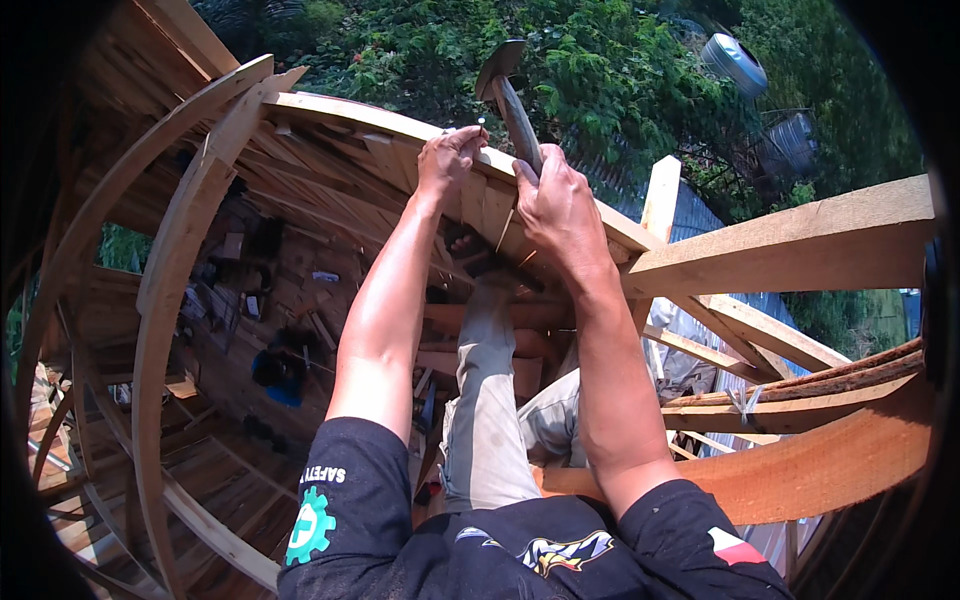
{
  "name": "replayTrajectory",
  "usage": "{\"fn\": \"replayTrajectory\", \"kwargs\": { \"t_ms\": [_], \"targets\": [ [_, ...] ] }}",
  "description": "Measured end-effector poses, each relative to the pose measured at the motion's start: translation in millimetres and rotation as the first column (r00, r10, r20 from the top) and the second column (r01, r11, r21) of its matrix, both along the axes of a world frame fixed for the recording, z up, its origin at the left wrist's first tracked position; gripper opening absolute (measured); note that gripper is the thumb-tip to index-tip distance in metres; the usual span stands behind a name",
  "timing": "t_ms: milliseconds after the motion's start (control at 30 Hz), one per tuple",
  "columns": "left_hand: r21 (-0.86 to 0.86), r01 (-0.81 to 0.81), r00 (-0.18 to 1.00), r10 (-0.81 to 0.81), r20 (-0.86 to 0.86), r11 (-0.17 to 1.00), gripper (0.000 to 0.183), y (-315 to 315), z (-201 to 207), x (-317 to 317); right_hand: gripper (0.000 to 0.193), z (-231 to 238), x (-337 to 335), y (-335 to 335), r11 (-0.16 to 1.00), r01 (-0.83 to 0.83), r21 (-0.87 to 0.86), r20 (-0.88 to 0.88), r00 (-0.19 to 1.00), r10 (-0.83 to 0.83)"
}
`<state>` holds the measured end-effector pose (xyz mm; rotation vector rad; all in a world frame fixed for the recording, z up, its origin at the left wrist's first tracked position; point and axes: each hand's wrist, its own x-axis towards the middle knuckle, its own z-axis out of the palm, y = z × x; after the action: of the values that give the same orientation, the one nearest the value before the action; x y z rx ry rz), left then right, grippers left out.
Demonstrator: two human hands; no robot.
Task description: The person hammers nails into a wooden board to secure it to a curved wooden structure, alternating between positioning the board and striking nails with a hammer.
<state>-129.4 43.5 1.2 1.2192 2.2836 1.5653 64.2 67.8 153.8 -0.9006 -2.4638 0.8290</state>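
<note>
My right hand (563,205) is closed around the wooden handle of a hammer (517,122). The hammer's dark metal head points up, above and to the right of my other hand. With its fingertips pinched together, my left hand (447,160) holds a small nail (482,123) whose pale head shows above the fingers. Both hands are over the top edge of a curved wooden beam (365,115), and the nail stands at that edge. Whether its tip touches the wood is hidden by the fingers. The hammer head is apart from the nail.
Curved timber ribs (160,245) rise on the left, above a lower plank floor (285,270) with scattered items. A thick squared beam (790,235) juts in from the right. Boards bound with a tie (742,400) lie below it. My foot (470,248) rests beside the planking; greenery grows beyond.
</note>
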Motion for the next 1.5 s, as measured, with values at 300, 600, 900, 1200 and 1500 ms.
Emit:
{"fn": "replayTrajectory", "kwargs": {
  "t_ms": [300,600,900,1200,1500],
  "targets": [
    [-0.026,-0.027,0.999,0.026,-0.019,0.999,0.016,0,4,0,0.03,13,-4,5,0.999,-0.001,0.053,0.07,0.998,-0.003],
    [-0.031,-0.035,0.999,0.035,0.0,0.999,0.015,1,-1,2,0.031,-4,-10,5,0.999,0.028,0.045,0.065,0.997,-0.03],
    [-0.054,-0.068,0.998,0.068,-0.006,0.996,0.016,1,12,16,0.024,35,-9,-1,0.984,0.085,0.154,-0.307,0.951,-0.035],
    [-0.075,-0.073,0.997,0.074,0.019,0.995,0.017,-2,2,5,0.028,23,-6,-6,0.999,0.046,-0.009,-0.057,0.997,-0.046],
    [-0.01,-0.064,0.998,0.064,-0.015,0.998,0.018,1,-5,3,0.028,-17,-5,-11,0.998,0.055,-0.028,0.027,0.998,-0.054]
  ]
}}
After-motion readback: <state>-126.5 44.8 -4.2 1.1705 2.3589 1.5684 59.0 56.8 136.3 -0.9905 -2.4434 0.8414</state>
